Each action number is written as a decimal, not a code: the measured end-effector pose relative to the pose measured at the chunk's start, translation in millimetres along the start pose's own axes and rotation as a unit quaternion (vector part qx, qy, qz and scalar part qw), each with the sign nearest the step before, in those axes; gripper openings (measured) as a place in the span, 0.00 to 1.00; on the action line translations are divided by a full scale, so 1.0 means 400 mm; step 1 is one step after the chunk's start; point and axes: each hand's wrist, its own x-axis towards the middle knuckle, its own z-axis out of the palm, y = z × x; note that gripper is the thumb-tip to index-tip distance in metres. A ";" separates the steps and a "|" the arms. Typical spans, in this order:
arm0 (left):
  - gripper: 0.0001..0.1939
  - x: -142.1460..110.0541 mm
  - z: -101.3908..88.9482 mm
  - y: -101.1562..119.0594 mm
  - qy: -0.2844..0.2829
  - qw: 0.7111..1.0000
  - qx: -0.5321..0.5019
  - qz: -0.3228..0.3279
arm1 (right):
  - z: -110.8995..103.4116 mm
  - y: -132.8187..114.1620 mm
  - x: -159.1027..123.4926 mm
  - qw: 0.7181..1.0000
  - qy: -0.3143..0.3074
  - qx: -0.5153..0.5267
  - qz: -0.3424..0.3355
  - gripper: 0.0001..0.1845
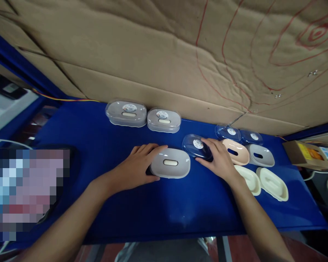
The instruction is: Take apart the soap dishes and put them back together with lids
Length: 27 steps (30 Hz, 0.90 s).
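Observation:
My left hand (132, 165) grips the left end of a grey oval soap dish (182, 164), thumb near its front edge and fingers at the back. A cream piece shows through the slot in the dish's middle. Just right of it, my right hand (221, 160) holds a clear plastic lid (190, 146) by its right end; the lid bears a round white label. The lid is tilted close to the table, apart from the dish; whether it touches the table I cannot tell.
Two lidded grey soap dishes (127, 118) stand at the back. To the right are two clear lids (251, 137), a peach dish part (243, 154), a grey one (268, 156) and two cream trays (280, 189). A cardboard wall (125, 54) rises behind the blue table (142, 214).

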 end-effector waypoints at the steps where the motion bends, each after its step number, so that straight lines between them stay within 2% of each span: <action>1: 0.50 0.001 0.002 0.002 -0.001 1.000 0.000 0.001 | -0.001 0.000 -0.001 1.000 0.006 0.010 0.000 0.41; 5: 0.50 0.002 0.012 0.004 -0.006 1.000 -0.001 0.002 | 0.004 -0.001 -0.005 1.000 -0.011 -0.003 0.001 0.42; 10: 0.51 -0.001 0.013 0.004 -0.002 1.000 0.007 0.007 | 0.016 -0.002 -0.007 1.000 -0.021 0.003 0.007 0.36; 12: 0.50 -0.001 0.011 0.008 -0.004 1.000 0.010 0.005 | 0.009 -0.010 -0.004 0.999 0.005 0.035 0.016 0.34; 15: 0.52 0.002 0.015 0.018 -0.004 1.000 0.005 0.001 | -0.016 -0.037 -0.003 0.995 0.075 0.064 0.027 0.34; 17: 0.56 0.006 0.024 0.022 0.003 1.000 -0.003 0.003 | -0.032 -0.063 -0.007 0.994 0.084 0.074 0.007 0.36; 22: 0.68 0.016 0.050 0.021 0.021 0.999 -0.026 0.002 | -0.023 -0.133 -0.023 0.990 0.017 0.078 -0.120 0.37; 27: 0.67 0.020 0.060 0.023 0.030 0.998 -0.051 0.009 | 0.015 -0.167 -0.029 0.987 -0.010 0.088 -0.135 0.36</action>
